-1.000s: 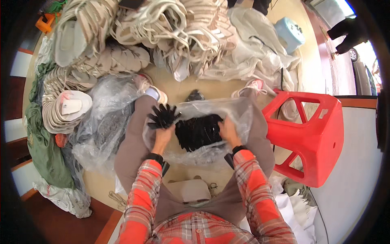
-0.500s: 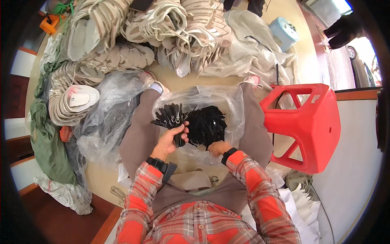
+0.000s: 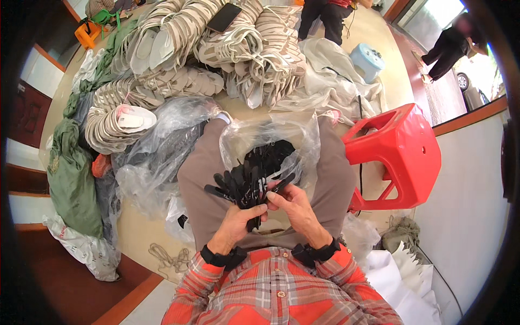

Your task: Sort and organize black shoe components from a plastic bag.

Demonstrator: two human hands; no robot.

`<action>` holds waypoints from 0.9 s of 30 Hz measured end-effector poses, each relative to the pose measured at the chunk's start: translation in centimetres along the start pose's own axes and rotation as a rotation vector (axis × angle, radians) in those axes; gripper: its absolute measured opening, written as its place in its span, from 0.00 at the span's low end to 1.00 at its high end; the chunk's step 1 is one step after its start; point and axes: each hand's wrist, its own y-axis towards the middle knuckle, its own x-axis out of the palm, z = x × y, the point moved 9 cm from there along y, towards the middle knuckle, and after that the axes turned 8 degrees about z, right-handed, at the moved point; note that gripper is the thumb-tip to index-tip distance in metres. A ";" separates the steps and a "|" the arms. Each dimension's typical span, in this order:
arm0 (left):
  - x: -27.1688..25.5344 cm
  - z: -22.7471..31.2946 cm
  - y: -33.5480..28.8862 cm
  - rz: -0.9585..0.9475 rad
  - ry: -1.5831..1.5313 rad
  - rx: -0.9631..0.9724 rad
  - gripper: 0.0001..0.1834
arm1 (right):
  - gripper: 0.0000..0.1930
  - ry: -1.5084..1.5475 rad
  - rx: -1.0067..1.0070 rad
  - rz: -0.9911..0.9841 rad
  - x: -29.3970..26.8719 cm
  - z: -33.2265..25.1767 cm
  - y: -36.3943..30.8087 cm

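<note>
A fanned bundle of black straps (image 3: 238, 187) with small shiny buckles is gripped in my left hand (image 3: 235, 227), its thumb pressed across the lower ends. Close against the bundle, my right hand (image 3: 299, 210) pinches a single black strap (image 3: 285, 182) between thumb and fingers. Both hands are held together above my lap. Just beyond them, a clear plastic bag (image 3: 307, 138) lies open between my legs, with a heap of similar black straps (image 3: 279, 151) in it. The bundle covers the near part of that heap.
Stacks of beige shoe uppers (image 3: 187, 40) fill the far left, with a dark phone (image 3: 224, 18) on top. A red plastic stool (image 3: 403, 154) stands at my right, and a blue stool (image 3: 368, 62) farther off. Another plastic bag (image 3: 157, 157) lies left. Two people are in the background.
My right hand has come up from the strap heap to the bundle with a strap. My left hand has moved nearer my body, and the view has shifted.
</note>
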 end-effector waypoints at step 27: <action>-0.5 -2.2 -4.6 0.094 -0.203 -0.079 0.16 | 0.07 0.177 0.108 -0.044 0.9 1.1 -4.0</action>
